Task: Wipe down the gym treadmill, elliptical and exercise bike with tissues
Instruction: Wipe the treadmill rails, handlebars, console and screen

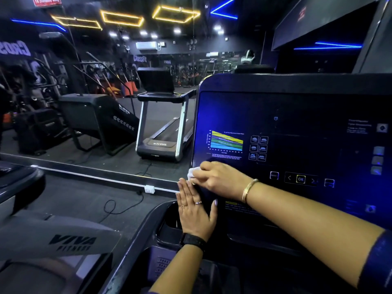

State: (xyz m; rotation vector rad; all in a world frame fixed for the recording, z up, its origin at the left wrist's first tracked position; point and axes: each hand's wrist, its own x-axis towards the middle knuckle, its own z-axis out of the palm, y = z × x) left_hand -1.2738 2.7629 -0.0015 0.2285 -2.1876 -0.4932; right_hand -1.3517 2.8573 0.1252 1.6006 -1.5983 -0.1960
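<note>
Head-camera view of a dim gym lit by blue and yellow strip lights. A person stood at a treadmill console (297,124), a dark glossy panel carrying a coloured heart-rate chart (227,142) and an OK button (300,179).

The right grip (220,177), with a gold bangle (249,189) at the wrist, reached across from the right. Its fingers were curled around a crumpled white tissue (193,172), pressing it onto the console's lower left corner, just below the chart. The left grip (195,215), with a black watch (194,240) at the wrist, held nothing. It lay flat on the console's left edge, fingers straight and together, above a cup holder (169,221), with its fingertips just beside the right grip.

The step in hand looked like wiping the console face, beginning at that corner. To do it well, the tissue probably needed opening out flatter so that more of it met the panel. Overlapping passes from the left edge rightward would then cover the surface. Pressure over the OK button and the icons beside the chart was best kept light, to avoid setting off the machine. The flat left grip seemed a sound brace and could stay put. In the low light it was hard to tell how much of the panel carried smudges, so covering all of it would be the safer choice. The cup holder and side rail would likely want a fresh tissue.
</note>
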